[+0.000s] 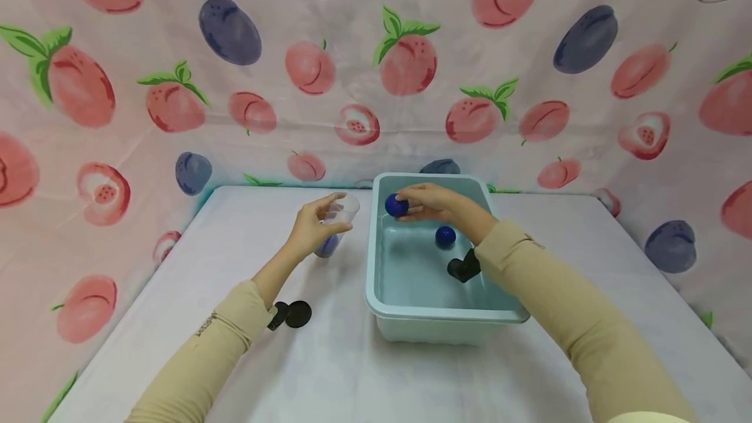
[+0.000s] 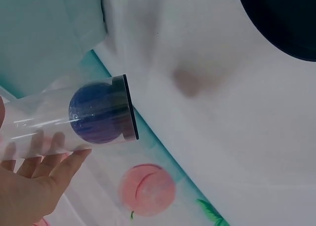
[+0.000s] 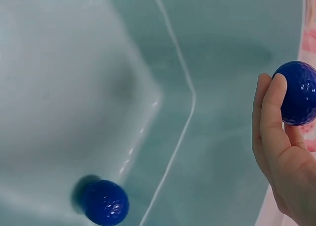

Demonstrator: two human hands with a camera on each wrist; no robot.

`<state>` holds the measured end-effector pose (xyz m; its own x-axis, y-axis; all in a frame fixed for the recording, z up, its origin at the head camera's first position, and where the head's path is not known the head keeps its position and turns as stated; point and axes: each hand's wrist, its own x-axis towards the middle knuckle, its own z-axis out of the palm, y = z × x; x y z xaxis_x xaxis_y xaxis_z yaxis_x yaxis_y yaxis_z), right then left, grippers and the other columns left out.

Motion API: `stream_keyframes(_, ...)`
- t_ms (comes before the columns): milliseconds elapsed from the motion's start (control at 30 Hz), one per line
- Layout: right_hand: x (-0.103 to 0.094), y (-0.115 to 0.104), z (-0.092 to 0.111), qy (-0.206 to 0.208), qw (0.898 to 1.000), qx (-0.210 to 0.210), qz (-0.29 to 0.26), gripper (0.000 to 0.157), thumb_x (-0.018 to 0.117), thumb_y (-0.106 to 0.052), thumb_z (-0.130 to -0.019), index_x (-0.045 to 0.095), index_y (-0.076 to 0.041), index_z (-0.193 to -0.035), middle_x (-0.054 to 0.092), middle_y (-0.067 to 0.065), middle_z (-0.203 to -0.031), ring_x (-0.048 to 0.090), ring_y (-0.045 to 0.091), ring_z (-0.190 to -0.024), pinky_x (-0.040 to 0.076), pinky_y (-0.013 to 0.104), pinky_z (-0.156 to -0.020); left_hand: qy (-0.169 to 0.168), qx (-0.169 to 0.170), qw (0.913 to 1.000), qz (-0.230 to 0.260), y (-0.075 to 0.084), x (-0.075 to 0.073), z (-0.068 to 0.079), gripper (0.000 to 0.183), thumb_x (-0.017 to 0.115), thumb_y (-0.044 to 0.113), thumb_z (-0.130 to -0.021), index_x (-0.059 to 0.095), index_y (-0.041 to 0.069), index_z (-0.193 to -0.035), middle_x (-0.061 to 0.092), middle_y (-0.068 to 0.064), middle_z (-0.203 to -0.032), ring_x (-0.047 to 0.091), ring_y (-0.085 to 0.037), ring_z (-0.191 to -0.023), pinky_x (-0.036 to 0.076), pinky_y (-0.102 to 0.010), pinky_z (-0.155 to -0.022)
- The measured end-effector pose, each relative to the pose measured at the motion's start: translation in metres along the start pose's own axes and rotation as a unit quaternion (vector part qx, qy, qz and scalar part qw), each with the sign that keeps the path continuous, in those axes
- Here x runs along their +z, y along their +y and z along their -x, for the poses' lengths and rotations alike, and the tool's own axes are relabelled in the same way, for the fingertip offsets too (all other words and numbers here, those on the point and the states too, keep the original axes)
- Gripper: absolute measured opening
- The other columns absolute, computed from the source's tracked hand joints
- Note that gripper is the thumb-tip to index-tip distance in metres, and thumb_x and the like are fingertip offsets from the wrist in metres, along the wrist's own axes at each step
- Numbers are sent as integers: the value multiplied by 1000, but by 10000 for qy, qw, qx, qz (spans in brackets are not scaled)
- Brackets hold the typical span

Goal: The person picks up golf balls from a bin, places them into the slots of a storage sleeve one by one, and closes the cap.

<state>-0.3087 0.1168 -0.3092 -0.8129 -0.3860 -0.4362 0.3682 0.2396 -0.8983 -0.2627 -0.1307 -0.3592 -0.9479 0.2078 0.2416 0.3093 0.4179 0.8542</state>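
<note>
My left hand (image 1: 311,226) grips a clear plastic tube (image 2: 44,119), tilted, its open mouth up and a dark cap (image 2: 127,107) on its bottom end. Inside the tube, against that cap, rests a blue ball (image 2: 96,112). Between thumb and fingertips my right hand (image 1: 433,203) pinches another dimpled blue golf ball (image 3: 300,93), over the far left part of a pale teal bin (image 1: 446,311). A further blue golf ball (image 1: 445,236) lies on the bin's floor, below the right hand.
Black pieces (image 1: 464,267) lie in the bin, partly behind the right sleeve. On the white table (image 1: 329,371), beside the left forearm, are a round black cap (image 1: 298,314) and another black piece (image 1: 279,316). A fruit-print cloth (image 1: 352,70) hangs behind.
</note>
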Motion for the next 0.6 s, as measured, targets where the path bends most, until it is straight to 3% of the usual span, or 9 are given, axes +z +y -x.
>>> stream_keyframes(133,3,-5,4,-57,9997,-112,-219,51,44,-13,-98,29,1,-145,36,24,-144,53,29,-112,39,39,-106,-64,86,9999,-94,3,1,-1,60,73,6,-80,49,3,-135,59,-25,-123,54,-40,-117,40,-52,-104)
stream_keyframes(367,10,-12,9,-174,9975,-156,-664,52,43,-13,-99,26,-1,-147,33,26,-147,41,36,-130,35,41,-109,-75,216,9993,-299,4,2,-2,59,74,5,-79,51,4,-134,62,-24,-120,55,-38,-115,37,-52,-106)
stream_keyframes(600,20,-16,8,-321,9970,-288,-645,55,44,-14,-99,22,-1,-148,30,24,-149,35,35,-136,34,42,-110,-140,214,9990,-369,4,4,-1,58,73,8,-80,51,5,-134,62,-22,-120,55,-36,-116,38,-51,-106)
